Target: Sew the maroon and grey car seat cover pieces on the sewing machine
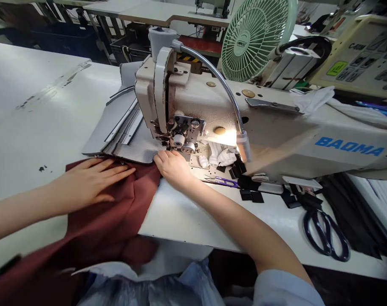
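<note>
A dark red cloth runs from the table's front edge up to the sewing machine. My left hand lies flat on it with the fingers spread, the fingertips near a grey panel. That panel has layered strips and rests on the table left of the machine head. Close in front of the presser area, my right hand has its fingers bent and pressed together on the cloth's right edge. Its fingertips are partly hidden, as is the needle.
Purple thread snips, black fabric pieces and white scraps lie on the right of the machine bed. Black-handled scissors rest near the front edge. A lamp hangs over the bed; a green fan stands behind.
</note>
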{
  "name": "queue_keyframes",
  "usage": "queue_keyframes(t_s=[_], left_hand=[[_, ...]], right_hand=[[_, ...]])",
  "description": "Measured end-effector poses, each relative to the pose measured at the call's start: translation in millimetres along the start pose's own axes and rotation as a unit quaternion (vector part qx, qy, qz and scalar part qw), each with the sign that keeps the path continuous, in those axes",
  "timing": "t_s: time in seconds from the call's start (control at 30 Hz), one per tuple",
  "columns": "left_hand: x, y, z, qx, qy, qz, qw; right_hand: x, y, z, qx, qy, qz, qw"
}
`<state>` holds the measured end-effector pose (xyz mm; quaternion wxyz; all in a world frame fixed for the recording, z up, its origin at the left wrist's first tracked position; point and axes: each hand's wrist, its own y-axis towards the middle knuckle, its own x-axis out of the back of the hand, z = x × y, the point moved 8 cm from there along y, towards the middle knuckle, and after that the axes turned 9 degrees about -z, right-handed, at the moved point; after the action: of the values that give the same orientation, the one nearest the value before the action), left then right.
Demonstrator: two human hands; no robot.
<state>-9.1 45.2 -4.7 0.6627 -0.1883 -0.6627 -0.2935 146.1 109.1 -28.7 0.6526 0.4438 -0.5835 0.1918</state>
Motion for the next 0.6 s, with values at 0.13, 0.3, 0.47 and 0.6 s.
queue_keyframes(t_s=[0.13, 0.3, 0.47, 0.6], left_hand=[[15.6, 11.2, -3.3, 0.013, 0.032, -0.023, 0.999], [35.7, -3.8, -80.8, -0.075, -0.079, -0.015, 0.994], [-5.5, -30.3, -68.9, 0.031, 0.008, 0.115, 0.993], [-27.4, -43.0, -56.7, -0.002, 0.052, 0.123, 0.991]], right_hand=[[1.4, 2.1, 3.4, 0.011, -0.007, -0.003, 1.0], [0.4, 5.0, 8.3, 0.025, -0.009, -0.006, 1.0], [0.6, 6.3, 8.7, 0.022, -0.012, 0.006, 1.0], [1.2, 5.3, 9.0, 0.023, -0.007, 0.002, 1.0]])
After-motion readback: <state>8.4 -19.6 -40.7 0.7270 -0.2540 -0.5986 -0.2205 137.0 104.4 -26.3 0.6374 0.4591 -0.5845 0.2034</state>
